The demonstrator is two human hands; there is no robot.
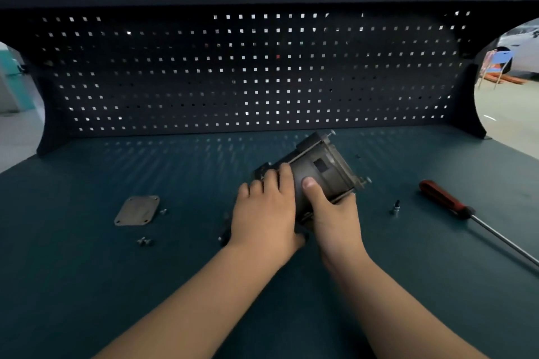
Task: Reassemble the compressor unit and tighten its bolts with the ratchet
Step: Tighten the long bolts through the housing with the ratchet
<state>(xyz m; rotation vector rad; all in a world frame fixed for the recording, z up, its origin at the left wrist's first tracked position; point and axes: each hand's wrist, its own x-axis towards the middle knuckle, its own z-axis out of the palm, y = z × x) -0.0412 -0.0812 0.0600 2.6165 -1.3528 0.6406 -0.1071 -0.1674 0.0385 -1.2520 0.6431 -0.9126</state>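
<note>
Grey compressor unit (318,169) tilted on bench, left hand (264,213), right hand (332,213) gripping it

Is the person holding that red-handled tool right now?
No, the red-handled tool lies on the bench, while the left hand and right hand both hold the compressor unit.

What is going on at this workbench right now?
A person grips the compressor unit with both hands: the left hand over its near end, the right hand round the barrel. A red-handled tool and a small socket lie untouched to the right. A flat plate and loose bolts lie to the left.
</note>
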